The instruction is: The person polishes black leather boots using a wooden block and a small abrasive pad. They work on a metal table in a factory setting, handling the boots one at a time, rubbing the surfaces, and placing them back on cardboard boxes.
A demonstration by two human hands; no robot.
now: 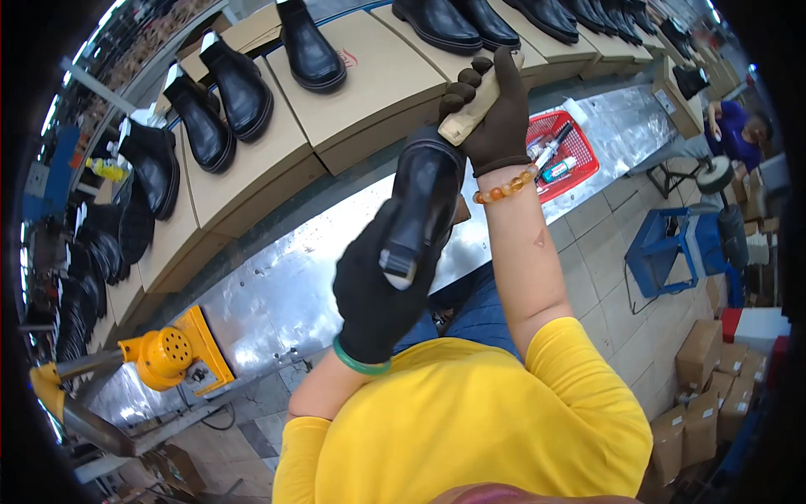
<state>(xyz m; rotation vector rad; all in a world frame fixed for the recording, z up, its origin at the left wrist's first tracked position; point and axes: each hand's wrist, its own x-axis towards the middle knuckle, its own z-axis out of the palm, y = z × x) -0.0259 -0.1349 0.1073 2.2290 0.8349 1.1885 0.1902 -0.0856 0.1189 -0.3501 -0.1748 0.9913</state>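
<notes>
My left hand (375, 290), in a black glove with a green bangle at the wrist, grips a black ankle boot (426, 193) from below and holds it up over the metal-topped bench. My right hand (491, 109), in a dark brown glove with an amber bead bracelet, is closed around a pale wooden brush handle (474, 105) held just above the boot's top. The brush's working end is hidden behind the boot and glove.
A line of tan shoeboxes (369, 80) with black boots (306, 46) on top curves along the far side. A red basket (567, 151) with bottles sits on the shiny bench (277, 294). An orange blower (168, 353) is at left. A seated person (739, 134), a blue stand (672, 248), and cartons (701, 395) are on the right.
</notes>
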